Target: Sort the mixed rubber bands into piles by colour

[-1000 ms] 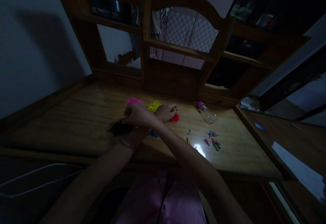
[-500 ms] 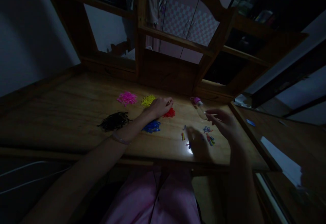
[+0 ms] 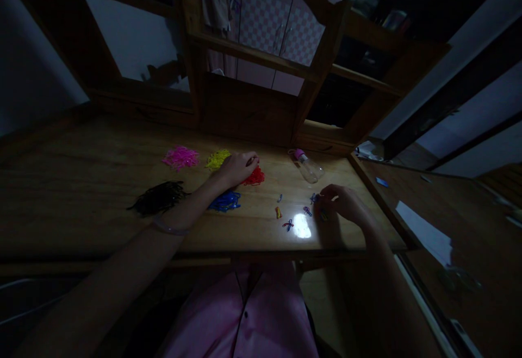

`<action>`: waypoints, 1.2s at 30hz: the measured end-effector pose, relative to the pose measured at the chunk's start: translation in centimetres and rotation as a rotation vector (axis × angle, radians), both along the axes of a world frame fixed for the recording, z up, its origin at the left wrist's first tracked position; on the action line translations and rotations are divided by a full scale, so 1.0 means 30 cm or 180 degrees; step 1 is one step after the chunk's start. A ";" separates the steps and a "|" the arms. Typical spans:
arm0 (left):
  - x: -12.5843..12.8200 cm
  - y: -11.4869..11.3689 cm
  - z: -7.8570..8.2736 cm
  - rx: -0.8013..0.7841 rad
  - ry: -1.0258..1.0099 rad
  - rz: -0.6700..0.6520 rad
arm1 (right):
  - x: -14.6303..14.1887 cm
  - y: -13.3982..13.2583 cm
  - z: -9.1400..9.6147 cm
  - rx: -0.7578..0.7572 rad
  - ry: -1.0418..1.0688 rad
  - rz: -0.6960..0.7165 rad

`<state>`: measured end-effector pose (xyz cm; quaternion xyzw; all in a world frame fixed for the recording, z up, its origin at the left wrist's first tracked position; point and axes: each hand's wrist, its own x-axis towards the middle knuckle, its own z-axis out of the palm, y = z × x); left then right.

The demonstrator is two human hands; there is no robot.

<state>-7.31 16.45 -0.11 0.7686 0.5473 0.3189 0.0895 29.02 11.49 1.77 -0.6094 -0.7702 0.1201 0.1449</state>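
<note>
My left hand (image 3: 240,168) hovers by a pile of red rubber bands (image 3: 255,176), its fingers curled together; what they hold, if anything, is hidden. Under that forearm shows a blue pile (image 3: 225,201), with a yellow pile (image 3: 218,158) just behind the wrist. My right hand (image 3: 341,201) reaches down at the right of the table, thumb and fingers bent together at a small cluster of dark blue bands (image 3: 314,198). Whatever is between those fingertips is too dark to make out. Small coloured bundles lie nearby, among them a red-and-yellow one (image 3: 278,212) and a crossed red-and-blue one (image 3: 289,225).
Black bands (image 3: 159,198) and pink bands (image 3: 180,157) lie in piles on the left of the wooden table (image 3: 98,184). A clear bottle with a pink cap (image 3: 309,168) lies behind my right hand. A mirrored wooden cabinet (image 3: 248,108) stands at the back.
My right hand has come down from beside the bottle to the small bundles, its fingers curling in. The left hand stays by the red pile. The whole view has shifted.
</note>
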 end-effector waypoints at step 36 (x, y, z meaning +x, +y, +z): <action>0.005 -0.003 0.003 -0.0049 0.0031 -0.0028 | -0.023 0.045 0.077 -0.0292 -0.0271 0.0588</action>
